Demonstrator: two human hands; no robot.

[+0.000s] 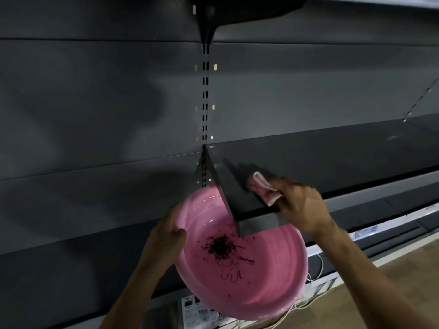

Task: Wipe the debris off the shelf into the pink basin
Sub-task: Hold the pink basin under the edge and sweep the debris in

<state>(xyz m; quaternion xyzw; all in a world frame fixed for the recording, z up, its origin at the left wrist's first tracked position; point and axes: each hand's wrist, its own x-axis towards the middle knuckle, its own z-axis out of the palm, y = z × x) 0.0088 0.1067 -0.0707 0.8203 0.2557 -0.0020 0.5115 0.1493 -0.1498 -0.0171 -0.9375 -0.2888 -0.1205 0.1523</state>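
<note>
Basin [249, 276], judged light and stiff, is gripped at the rim by left fingers [178, 233]; soft cloth [261, 188] is pinched by right fingers [288, 193].

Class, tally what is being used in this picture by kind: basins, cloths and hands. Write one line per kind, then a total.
Basins: 1, the pink basin
Cloths: 1, the cloth
Hands: 2, the left hand and the right hand
Total: 4

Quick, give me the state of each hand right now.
Left hand: closed, gripping the pink basin by its rim.
Right hand: closed, holding the pink cloth on the shelf.
</note>
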